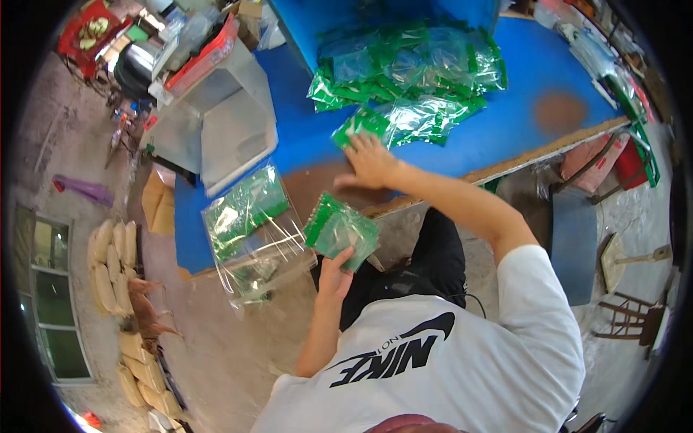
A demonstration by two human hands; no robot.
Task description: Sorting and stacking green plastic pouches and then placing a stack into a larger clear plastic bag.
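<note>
My left hand (334,273) is shut on a small stack of green-edged clear packets (339,229), held just off the near edge of the blue table (505,123). My right hand (370,162) is stretched out over the table, palm down and fingers spread. It rests at the near end of a big pile of the same green packets (408,79); the nearest packet (359,124) lies at its fingertips. No packet is gripped in it.
A large clear bag of green packets (249,224) hangs over the table's edge left of my left hand. A grey open box (224,123) stands at the table's left end with clutter behind. Tan sacks (115,267) line the floor at left; a blue stool (574,238) and wooden chair (635,314) stand at right.
</note>
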